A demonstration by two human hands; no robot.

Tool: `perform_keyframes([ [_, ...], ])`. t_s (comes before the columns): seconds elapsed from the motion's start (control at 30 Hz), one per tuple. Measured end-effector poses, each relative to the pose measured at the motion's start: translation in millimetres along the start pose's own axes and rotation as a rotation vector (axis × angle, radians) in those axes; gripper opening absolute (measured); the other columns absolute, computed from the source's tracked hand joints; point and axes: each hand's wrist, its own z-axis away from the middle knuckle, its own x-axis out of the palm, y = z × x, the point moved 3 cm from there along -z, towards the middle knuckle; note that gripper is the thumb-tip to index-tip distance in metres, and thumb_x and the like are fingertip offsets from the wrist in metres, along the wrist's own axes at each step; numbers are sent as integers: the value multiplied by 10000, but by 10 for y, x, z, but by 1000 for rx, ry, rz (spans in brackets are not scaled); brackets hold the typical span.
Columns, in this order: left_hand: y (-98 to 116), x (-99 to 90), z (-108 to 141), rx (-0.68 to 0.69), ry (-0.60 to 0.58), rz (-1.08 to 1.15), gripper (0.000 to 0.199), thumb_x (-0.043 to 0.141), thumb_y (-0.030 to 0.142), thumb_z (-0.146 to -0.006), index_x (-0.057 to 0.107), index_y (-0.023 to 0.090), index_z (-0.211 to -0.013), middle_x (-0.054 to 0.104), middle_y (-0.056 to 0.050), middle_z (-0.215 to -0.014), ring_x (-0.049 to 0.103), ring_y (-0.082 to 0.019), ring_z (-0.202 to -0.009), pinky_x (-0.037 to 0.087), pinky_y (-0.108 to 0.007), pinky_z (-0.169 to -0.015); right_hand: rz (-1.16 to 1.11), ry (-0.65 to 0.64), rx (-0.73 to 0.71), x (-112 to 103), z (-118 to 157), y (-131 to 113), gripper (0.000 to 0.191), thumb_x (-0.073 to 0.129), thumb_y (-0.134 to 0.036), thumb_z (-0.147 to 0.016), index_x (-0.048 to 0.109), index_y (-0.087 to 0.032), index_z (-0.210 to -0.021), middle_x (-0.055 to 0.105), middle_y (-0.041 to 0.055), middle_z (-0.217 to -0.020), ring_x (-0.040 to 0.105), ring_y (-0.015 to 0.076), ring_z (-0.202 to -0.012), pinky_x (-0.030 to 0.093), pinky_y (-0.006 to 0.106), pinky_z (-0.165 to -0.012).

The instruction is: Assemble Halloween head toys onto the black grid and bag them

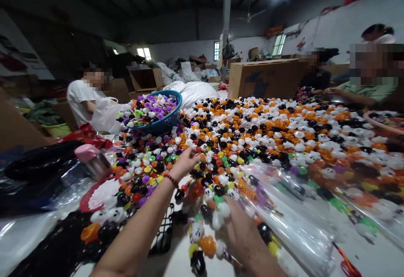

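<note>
Small plastic Halloween toys [271, 129], white ghosts, orange pumpkins and black pieces among them, lie heaped over the table. At the near edge of the heap is my left hand [187, 161], a beaded bracelet at its wrist. Its fingers are curled together among small coloured pieces; what they hold is too small to tell. Closer to me, my right hand [236, 220] is closed around a bunch of toys [219, 216], white and green ones showing at the thumb. Its other fingers are hidden. Below it lie more toys with patterned sticks [198, 230] on the white tabletop.
A blue basket [172, 119] of mixed toys tilts on the heap. Clear plastic bags [290, 222] lie right of my hands. Left are a red dish [85, 197] of white pieces, a pink-lidded bottle [93, 161] and a black rack [162, 233]. People sit around the table.
</note>
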Motion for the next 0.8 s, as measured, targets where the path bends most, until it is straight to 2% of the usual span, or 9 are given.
perform_keyframes([
  [0.07, -122, -32, -415, -26, 128, -82, 503, 559, 180, -801, 515, 127, -1299, 562, -179, -1312, 530, -288, -1197, 422, -418, -1015, -56, 13, -37, -110, 107, 26, 502, 447, -141, -871, 530, -228, -1358, 630, 97, -1291, 617, 249, -1163, 543, 341, -941],
  [0.13, -237, -37, -714, -6, 181, -150, 613, 570, 113, -750, 473, 125, -1356, 488, -182, -1405, 428, -304, -1309, 323, -429, -1110, -120, -58, -28, -185, 195, 36, 430, 456, -178, -892, 585, -266, -1293, 667, 64, -1231, 649, 229, -1101, 555, 304, -892],
  [0.27, -450, 20, -948, 52, 143, -235, 537, 582, 140, -758, 553, 180, -1293, 588, -117, -1297, 452, -284, -1265, 310, -408, -1118, -265, -134, 135, -257, 305, 58, 282, 469, -260, -907, 663, -275, -1112, 727, 32, -1023, 687, 201, -887, 544, 257, -761],
  [0.33, -527, 78, -942, 78, 120, -258, 484, 584, 165, -771, 585, 187, -1254, 607, -107, -1258, 454, -280, -1246, 317, -399, -1105, -354, -162, 205, -256, 313, 60, 235, 474, -337, -921, 673, -244, -1006, 721, 33, -939, 670, 199, -828, 519, 252, -731],
  [0.4, -571, 154, -895, 98, 108, -267, 481, 611, 197, -769, 591, 192, -1250, 595, -107, -1269, 438, -283, -1252, 312, -403, -1100, -438, -252, 228, -230, 287, 40, 251, 476, -379, -928, 656, -209, -887, 692, 24, -840, 635, 184, -760, 482, 238, -681],
  [0.47, -583, 236, -832, 110, 98, -257, 473, 644, 251, -774, 598, 222, -1243, 600, -91, -1259, 438, -281, -1244, 313, -411, -1089, -475, -325, 228, -211, 238, 3, 257, 499, -380, -915, 619, -188, -793, 647, 7, -754, 591, 164, -700, 433, 223, -624],
  [0.53, -568, 305, -768, 109, 94, -227, 408, 676, 293, -766, 640, 251, -1171, 632, -70, -1185, 464, -276, -1208, 323, -417, -1072, -473, -338, 244, -212, 184, -39, 246, 518, -359, -901, 582, -181, -743, 612, -4, -717, 559, 153, -680, 393, 219, -600],
  [0.67, -479, 315, -649, 63, 172, -105, 276, 712, 262, -712, 679, 223, -984, 643, -76, -1077, 495, -274, -1161, 342, -411, -1049, -473, -311, 276, -250, 131, -122, 201, 534, -303, -888, 568, -181, -732, 607, -9, -715, 547, 148, -674, 376, 222, -598],
  [0.8, -381, 197, -436, -56, 307, 121, 292, 627, 363, -782, 613, 179, -1008, 623, -94, -1088, 539, -246, -1086, 438, -375, -934, -547, -277, 294, -297, 165, -123, 189, 528, -296, -897, 650, -177, -815, 644, -1, -718, 568, 152, -660, 411, 225, -594],
])
